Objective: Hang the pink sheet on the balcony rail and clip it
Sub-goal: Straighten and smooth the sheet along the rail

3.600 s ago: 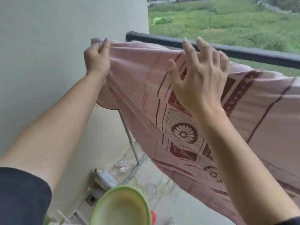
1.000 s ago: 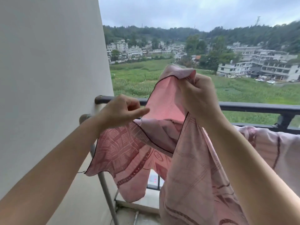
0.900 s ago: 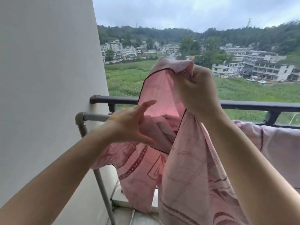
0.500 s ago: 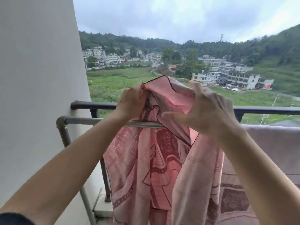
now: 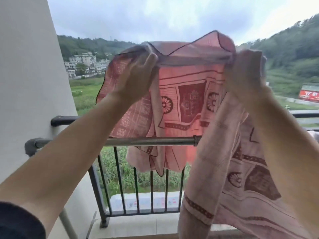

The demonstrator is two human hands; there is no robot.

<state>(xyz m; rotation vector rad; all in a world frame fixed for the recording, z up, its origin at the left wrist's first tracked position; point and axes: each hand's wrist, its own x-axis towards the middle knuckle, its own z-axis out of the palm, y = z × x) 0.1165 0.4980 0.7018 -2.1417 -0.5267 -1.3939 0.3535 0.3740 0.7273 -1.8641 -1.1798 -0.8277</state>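
The pink sheet (image 5: 186, 94), patterned with dark red bands and flower roundels, is held up high above the rails. My left hand (image 5: 136, 78) grips its top edge on the left, and my right hand (image 5: 245, 75) grips it on the right. The stretch between them is pulled taut. The rest of the sheet hangs down on the right over a grey metal bar (image 5: 151, 141). Behind that bar runs the black balcony rail (image 5: 63, 119), partly hidden by the cloth. No clip is in view.
A white wall (image 5: 31, 80) stands close on the left, where both rails end. Black vertical balusters (image 5: 119, 180) close the balcony below the rail. A white ledge with stickers (image 5: 146, 201) lies beyond them. Fields and buildings are far outside.
Both hands have risen and moved apart, spreading the sheet's top edge wide. The grey bar, covered by cloth before, now shows bare across its left part.
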